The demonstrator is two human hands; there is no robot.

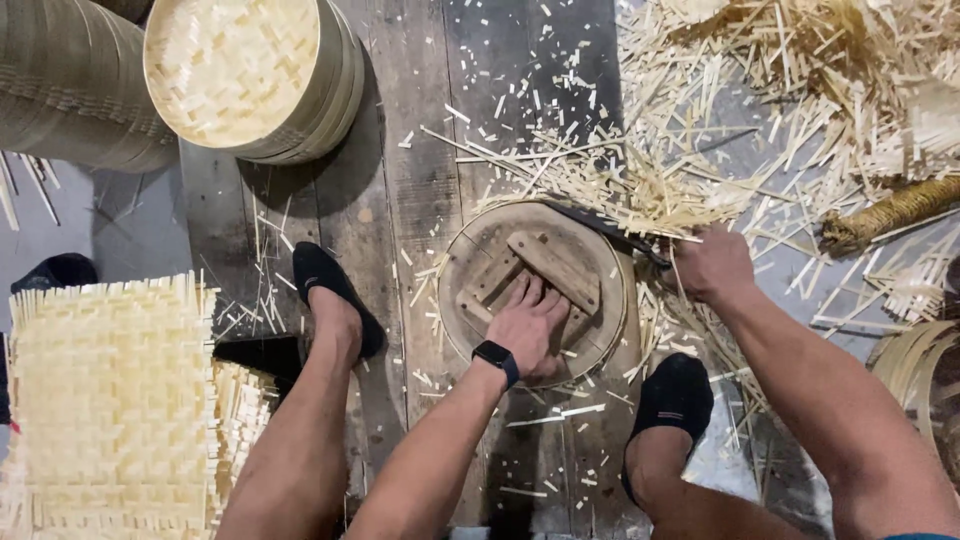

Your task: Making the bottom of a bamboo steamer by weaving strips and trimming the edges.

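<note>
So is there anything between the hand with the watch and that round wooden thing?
Nothing visible. The left hand lies flat on the wooden cross-pieces inside the round wooden frame, fingers spread. The right hand sits at the frame's right edge, gripping a dark blade among loose pale bamboo strips.

Black wristband [497, 357], black shoes [672, 398]

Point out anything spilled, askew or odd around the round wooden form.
Pale bamboo offcuts lie strewn over the plank floor, thickest by the right hand, which holds a dark blade. The left hand presses on the round form. The woven mat stack has ragged, untrimmed edges.
</note>
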